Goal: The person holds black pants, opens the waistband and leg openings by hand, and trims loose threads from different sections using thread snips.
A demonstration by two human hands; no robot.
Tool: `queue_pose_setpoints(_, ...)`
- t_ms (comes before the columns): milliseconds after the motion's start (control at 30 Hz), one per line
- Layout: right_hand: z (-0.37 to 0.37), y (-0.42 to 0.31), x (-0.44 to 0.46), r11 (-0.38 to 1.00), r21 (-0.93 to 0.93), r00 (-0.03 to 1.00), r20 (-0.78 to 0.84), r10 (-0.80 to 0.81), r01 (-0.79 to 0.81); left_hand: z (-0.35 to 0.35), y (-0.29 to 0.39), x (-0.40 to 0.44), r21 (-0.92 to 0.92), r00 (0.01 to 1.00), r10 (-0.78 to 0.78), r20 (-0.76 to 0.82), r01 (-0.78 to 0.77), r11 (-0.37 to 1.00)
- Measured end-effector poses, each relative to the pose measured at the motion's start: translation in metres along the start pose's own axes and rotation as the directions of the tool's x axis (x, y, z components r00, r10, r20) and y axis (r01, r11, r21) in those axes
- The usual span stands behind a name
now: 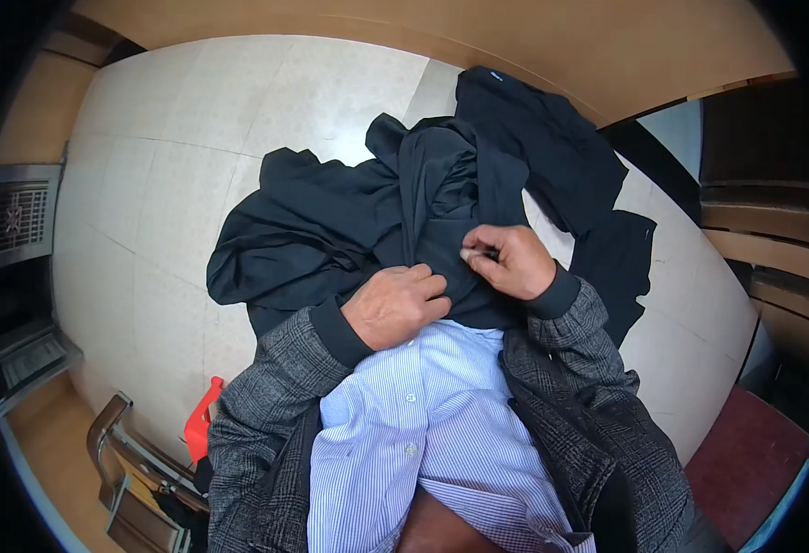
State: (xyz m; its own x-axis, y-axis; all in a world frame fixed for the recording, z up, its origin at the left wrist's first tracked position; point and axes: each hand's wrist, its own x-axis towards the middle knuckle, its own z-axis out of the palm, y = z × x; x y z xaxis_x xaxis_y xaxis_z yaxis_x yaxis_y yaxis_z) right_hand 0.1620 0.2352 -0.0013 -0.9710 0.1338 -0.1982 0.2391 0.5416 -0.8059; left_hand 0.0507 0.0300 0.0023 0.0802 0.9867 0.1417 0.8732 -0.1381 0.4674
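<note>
“One cloth (303, 217), and so many folds. Where does it lie?”

“Right in front of me, up against my shirt (395, 405), its far folds showing against the pale tiles (169, 184).”

“And your hands?”

“My left hand (397, 306) is curled closed on the near part, fingertips tucked out of sight. On my right hand (515, 263), finger and thumb come nearly tip to tip at the cloth; whether they pinch anything, I cannot tell.”

“What might go wrong?”

“If my left slackens, I'd expect the near part to slip, since the bulk lies loose beyond it. Under my right the layers may overlap, so I could catch a lower one too.”

“And that dark piece (543, 138) farther off?”

“Much the same colour, so I could mistake one edge for the other. My shirt is close enough to get nipped as well, and my cuffs (556, 295) could drag the folds askew.”
</note>
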Motion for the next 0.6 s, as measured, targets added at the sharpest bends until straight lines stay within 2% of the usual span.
queue_pose_setpoints(67, -0.003, 0.002, 0.008, 0.998, 0.051, 0.992, -0.123, 0.040, -0.034, 0.000, 0.001, -0.001, 0.002, 1.000, 0.003, 0.009, -0.003, 1.000)
queue_pose_setpoints(100, -0.006, 0.002, 0.014, 0.998, 0.051, 0.991, -0.126, 0.038, -0.032, 0.000, 0.001, -0.001, 0.001, 1.000, 0.002, 0.019, -0.002, 1.000)
queue_pose_setpoints(167, -0.015, 0.003, 0.030, 0.997, -0.039, 0.919, -0.391, 0.041, -0.061, 0.000, 0.002, -0.001, 0.001, 0.999, 0.001, 0.043, -0.001, 1.000)
queue_pose_setpoints(233, -0.022, 0.010, 0.050, 0.994, -0.091, 0.859, -0.512, 0.003, -0.057, 0.000, 0.004, 0.000, 0.007, 0.999, 0.007, 0.050, -0.007, 1.000)
queue_pose_setpoints(267, -0.024, 0.015, 0.062, 0.994, -0.089, 0.857, -0.516, 0.002, -0.056, 0.001, 0.004, -0.001, 0.009, 0.998, 0.008, 0.054, -0.009, 1.000)
queue_pose_setpoints(333, -0.024, 0.026, 0.085, 0.981, -0.025, 0.837, -0.526, 0.150, -0.192, 0.001, 0.005, -0.001, 0.014, 0.998, 0.009, 0.062, -0.010, 1.000)
queue_pose_setpoints(367, -0.025, 0.034, 0.095, 0.982, -0.024, 0.837, -0.527, 0.149, -0.189, 0.002, 0.005, -0.001, 0.017, 0.998, 0.008, 0.063, -0.010, 1.000)
queue_pose_setpoints(500, -0.019, 0.065, 0.124, 0.964, 0.100, 0.895, -0.357, 0.266, -0.246, 0.004, 0.005, -0.001, 0.056, 0.999, -0.022, 0.046, 0.019, 0.998)
queue_pose_setpoints(533, -0.017, 0.071, 0.127, 0.965, 0.101, 0.896, -0.358, 0.264, -0.244, 0.003, 0.004, -0.001, 0.058, 0.999, -0.023, 0.047, 0.020, 0.998)
queue_pose_setpoints(600, -0.012, 0.083, 0.127, 0.940, 0.293, 0.893, -0.356, 0.274, -0.172, 0.000, 0.005, -0.001, 0.043, 0.997, -0.065, 0.038, 0.063, 0.997)
